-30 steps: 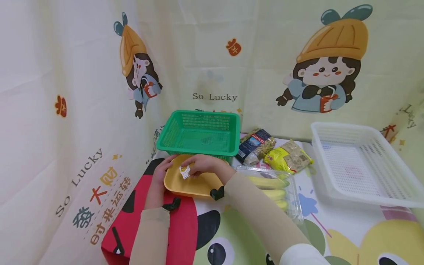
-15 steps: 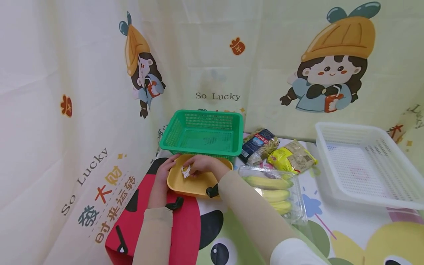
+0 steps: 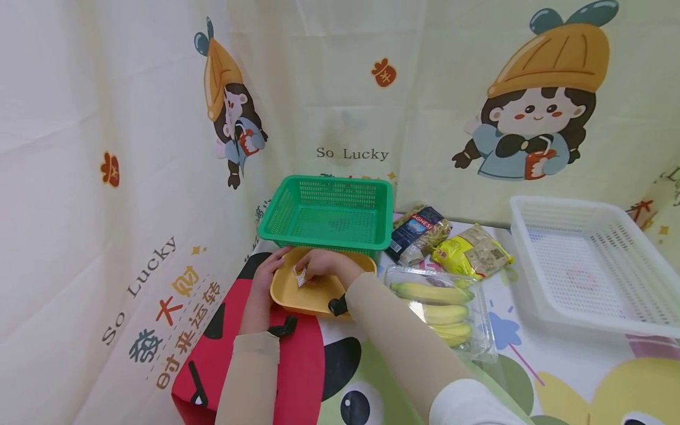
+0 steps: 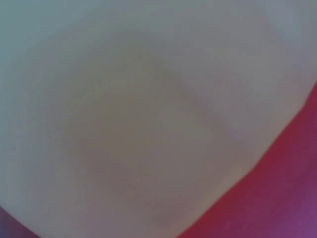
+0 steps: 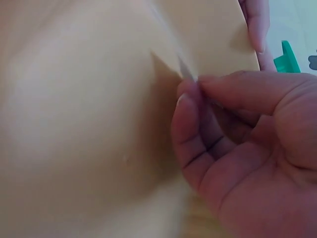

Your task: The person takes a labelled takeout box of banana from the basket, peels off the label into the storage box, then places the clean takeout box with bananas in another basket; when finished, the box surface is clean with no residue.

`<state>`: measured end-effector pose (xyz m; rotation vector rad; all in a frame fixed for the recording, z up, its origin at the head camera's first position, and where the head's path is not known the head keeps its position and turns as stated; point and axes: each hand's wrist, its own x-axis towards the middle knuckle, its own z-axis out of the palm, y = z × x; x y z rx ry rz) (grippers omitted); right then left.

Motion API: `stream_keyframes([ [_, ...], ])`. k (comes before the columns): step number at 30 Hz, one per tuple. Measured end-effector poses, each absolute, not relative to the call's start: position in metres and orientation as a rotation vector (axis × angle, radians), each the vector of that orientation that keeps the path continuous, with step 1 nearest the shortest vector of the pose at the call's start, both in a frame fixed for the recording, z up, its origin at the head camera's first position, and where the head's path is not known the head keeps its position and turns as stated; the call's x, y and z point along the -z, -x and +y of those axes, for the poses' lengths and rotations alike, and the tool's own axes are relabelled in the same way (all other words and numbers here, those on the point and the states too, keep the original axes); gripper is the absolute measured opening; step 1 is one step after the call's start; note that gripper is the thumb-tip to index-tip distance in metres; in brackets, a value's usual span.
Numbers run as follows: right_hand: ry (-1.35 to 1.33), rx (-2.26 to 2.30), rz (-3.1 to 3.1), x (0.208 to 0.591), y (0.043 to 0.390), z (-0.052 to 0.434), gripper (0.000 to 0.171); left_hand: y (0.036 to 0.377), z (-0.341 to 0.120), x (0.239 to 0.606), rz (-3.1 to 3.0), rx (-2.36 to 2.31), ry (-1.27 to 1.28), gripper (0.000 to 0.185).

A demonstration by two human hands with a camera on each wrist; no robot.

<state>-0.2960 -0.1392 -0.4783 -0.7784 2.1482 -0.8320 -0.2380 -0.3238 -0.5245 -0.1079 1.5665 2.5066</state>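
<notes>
An orange-yellow plastic tub [image 3: 297, 300] lies in front of the green basket. My left hand [image 3: 267, 273] grips the tub's left rim, and some of its fingers [image 5: 256, 22] show at the tub's edge in the right wrist view. Inside the tub, my right hand [image 3: 325, 264] pinches a small white printed label [image 3: 300, 276] between thumb and fingertips. Edge-on in the right wrist view, the label [image 5: 184, 68] appears as a thin pale sliver close to the tub's surface. The left wrist view is too blurred to show the hand.
The green basket [image 3: 265, 227] stands behind the tub. To the right are a pasta bag [image 3: 419, 236], a yellow packet [image 3: 471, 252] and a clear box of bananas [image 3: 438, 310]. A white basket [image 3: 584, 324] stands farther right. Printed curtains enclose the back and left.
The head view has shifted slightly, moving everything a little to the right in the picture. The right hand keeps the label pinched inside the tub; the left hand stays on the rim.
</notes>
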Motion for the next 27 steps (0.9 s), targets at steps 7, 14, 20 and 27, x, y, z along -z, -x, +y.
stream_keyframes([
  [7, 0.871, 0.65, 2.233, 0.4794, 0.2953, -0.1432, 0.04, 0.239, -0.3218, 0.5274, 1.546, -2.544, 0.074, 0.048],
  [14, 0.913, 0.555, 2.294, 0.4804, 0.294, -0.1461, 0.039, 0.2389, -0.3215, 0.5271, 1.544, -2.552, 0.061, 0.048],
  [20, 0.935, 0.489, 2.378, 0.4833, 0.2935, -0.1482, 0.038, 0.2398, -0.3227, 0.5275, 1.578, -2.547, 0.054, 0.048],
  [27, 0.994, 0.362, 2.489, 0.4839, 0.2947, -0.148, 0.032, 0.2386, -0.3218, 0.5262, 1.582, -2.548, 0.102, 0.048],
])
